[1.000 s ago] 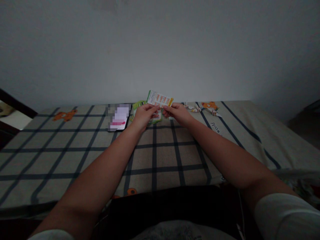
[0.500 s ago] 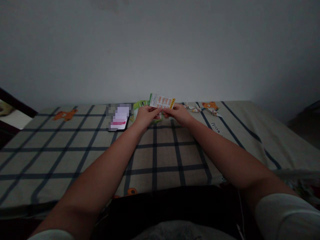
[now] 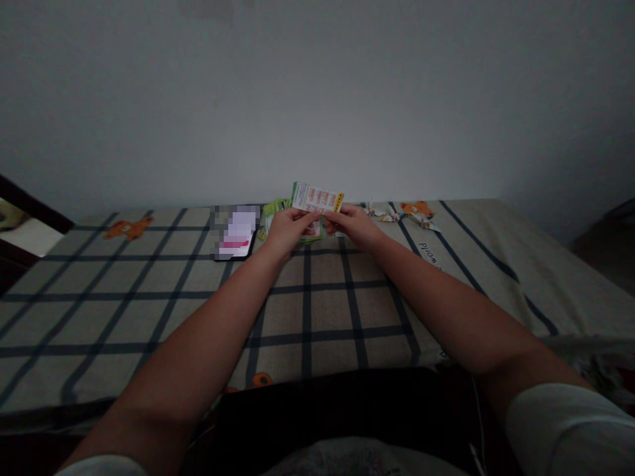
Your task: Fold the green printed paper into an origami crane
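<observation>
Both hands pinch one small printed card (image 3: 317, 196), white with rows of orange print, a green left end and a yellow right edge. My left hand (image 3: 286, 231) grips its lower edge between thumb and fingers. At the lower right part, my right hand (image 3: 356, 223) has its thumb on the card, close to the left thumb. The card is held up, tilted toward me. Green cards (image 3: 272, 213) lie in a spread on the cloth behind and beneath my left hand, partly hidden by it.
A phone (image 3: 238, 235) with a lit, partly blurred screen lies left of the cards. Torn paper scraps (image 3: 391, 215) are strewn to the right. A checked tablecloth (image 3: 198, 277) with bear prints covers the table, which meets a grey wall (image 3: 317, 92) at the back.
The held card has shifted slightly left and up, with a small change of tilt. Both hands keep their pinch in nearly the same place.
</observation>
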The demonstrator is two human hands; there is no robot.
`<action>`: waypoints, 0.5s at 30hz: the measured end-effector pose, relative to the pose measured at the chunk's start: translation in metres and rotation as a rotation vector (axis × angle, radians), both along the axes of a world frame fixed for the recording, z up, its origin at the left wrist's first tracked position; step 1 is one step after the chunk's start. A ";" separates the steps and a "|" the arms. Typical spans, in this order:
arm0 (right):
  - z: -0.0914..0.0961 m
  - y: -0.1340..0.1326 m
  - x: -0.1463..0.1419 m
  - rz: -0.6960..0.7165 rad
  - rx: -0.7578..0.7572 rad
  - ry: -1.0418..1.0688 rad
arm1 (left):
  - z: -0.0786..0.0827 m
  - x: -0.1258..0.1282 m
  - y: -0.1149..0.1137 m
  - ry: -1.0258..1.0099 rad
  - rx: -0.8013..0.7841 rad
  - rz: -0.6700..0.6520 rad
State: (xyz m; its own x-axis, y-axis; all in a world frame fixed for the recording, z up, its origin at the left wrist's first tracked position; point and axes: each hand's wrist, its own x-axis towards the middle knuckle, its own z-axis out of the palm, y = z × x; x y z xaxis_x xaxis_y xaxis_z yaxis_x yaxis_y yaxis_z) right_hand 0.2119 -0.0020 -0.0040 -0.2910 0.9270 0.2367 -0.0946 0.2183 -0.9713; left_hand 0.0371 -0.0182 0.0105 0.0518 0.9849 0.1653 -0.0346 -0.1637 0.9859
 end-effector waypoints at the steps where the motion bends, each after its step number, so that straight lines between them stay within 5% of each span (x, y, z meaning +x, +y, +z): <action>1: 0.001 -0.001 0.000 -0.011 0.003 -0.007 | 0.000 0.000 0.000 -0.003 0.003 0.012; 15: 0.001 0.002 0.001 -0.057 0.022 -0.052 | 0.000 -0.001 0.001 -0.069 0.035 0.064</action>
